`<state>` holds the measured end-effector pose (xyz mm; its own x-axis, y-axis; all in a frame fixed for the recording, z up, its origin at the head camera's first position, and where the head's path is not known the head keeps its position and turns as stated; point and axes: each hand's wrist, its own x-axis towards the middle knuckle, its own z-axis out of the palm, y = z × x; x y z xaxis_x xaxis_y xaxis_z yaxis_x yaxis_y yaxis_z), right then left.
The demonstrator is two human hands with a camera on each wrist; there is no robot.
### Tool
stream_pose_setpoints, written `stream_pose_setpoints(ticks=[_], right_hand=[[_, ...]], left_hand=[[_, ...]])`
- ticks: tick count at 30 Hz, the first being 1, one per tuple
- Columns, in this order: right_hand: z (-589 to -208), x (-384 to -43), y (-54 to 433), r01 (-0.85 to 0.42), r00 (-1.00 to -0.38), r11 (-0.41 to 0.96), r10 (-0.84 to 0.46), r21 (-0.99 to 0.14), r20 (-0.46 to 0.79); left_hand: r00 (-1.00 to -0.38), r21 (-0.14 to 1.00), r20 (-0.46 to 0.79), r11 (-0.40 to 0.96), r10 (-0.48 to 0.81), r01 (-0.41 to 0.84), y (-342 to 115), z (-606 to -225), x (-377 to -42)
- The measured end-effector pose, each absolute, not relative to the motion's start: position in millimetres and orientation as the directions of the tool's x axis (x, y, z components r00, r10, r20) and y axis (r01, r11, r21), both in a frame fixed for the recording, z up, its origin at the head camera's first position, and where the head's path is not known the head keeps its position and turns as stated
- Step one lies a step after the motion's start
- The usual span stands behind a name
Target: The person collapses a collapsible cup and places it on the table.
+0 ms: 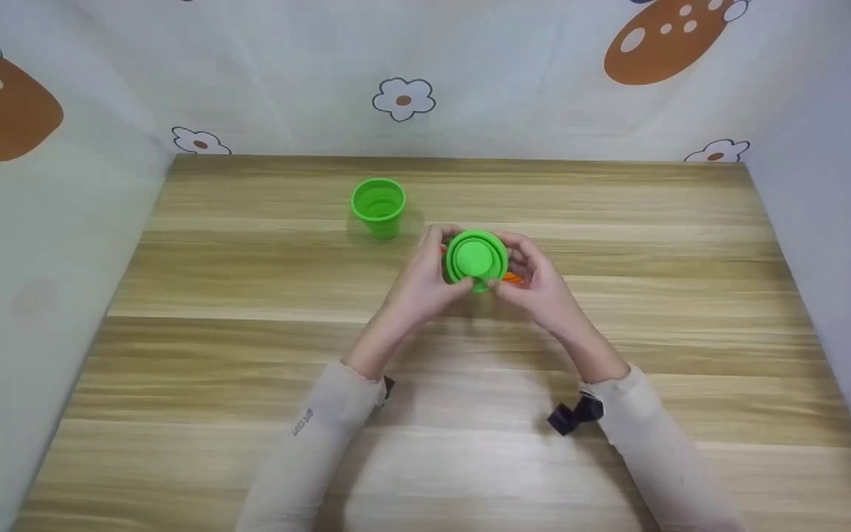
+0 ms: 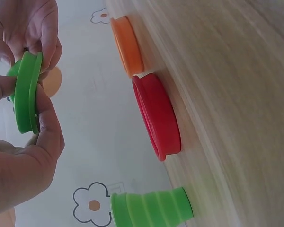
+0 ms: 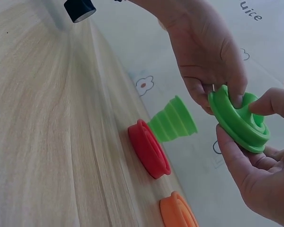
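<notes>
A green collapsible cup (image 1: 475, 258), folded down into a ring with its round base facing up, is held between both hands above the table. My left hand (image 1: 425, 275) grips its left side, the thumb on the near edge and fingers around the far rim. On the other side my right hand (image 1: 542, 284) holds it the same way, its thumb close to the left one. In the right wrist view both thumbs press at the inner rings of the folded cup (image 3: 241, 123). Beneath the hands lie a folded red cup (image 2: 158, 116) and a folded orange cup (image 2: 128, 46), mostly hidden in the head view.
Another green cup (image 1: 379, 207), extended with its mouth up, stands left of and beyond the hands. The wooden table (image 1: 248, 355) meets patterned white cloth walls (image 1: 307, 81) at the back and sides. A black device (image 1: 575, 416) sits at the right sleeve's cuff.
</notes>
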<state>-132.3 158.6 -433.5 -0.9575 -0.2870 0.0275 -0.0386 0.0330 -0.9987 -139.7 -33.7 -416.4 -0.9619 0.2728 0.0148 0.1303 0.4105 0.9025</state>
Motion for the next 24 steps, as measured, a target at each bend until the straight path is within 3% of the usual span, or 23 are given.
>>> stream_pose_setpoints(ticks=[24], right_hand=[[-435.5, -133.9, 152.2, -0.077, -0.981, 0.07, -0.182, -0.995, 0.063]], left_hand=[[-0.946, 0.863, 0.095, 0.448, 0.31, 0.233, -29.8, -417.2, -136.6]])
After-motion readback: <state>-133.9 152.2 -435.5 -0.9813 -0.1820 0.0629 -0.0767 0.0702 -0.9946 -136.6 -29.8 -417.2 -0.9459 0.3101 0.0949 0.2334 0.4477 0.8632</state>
